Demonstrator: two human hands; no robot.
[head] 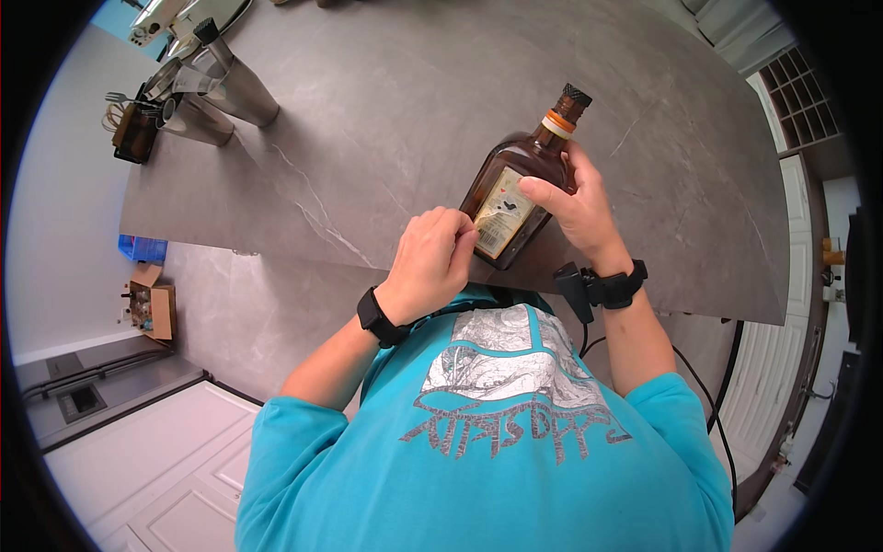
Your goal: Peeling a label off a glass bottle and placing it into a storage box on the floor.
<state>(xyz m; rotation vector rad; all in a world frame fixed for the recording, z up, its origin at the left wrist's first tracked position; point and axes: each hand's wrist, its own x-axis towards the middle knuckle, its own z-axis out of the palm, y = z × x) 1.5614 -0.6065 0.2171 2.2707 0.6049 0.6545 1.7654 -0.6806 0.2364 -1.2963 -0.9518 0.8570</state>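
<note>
A brown glass bottle [519, 153] with a black cap, an orange and white neck band and a torn, partly peeled label [501, 224] leans at a slant at the near edge of a grey stone-look table [386, 103]. My right hand [583, 203] grips the bottle's right side, its thumb over the upper part of the label. At the label's lower left edge is my left hand [436, 252], with thumb and index finger pinched together; whether a bit of label is between them cannot be told. Both wrists wear black bands.
Metal cocktail shaker cups [245, 90] stand at the table's far left, beside a dark tray [136, 134] with utensils. A white machine [183, 24] is behind them. On the floor at left are a blue crate [143, 248] and an open cardboard box [163, 310]. A black cable [710, 400] hangs at right.
</note>
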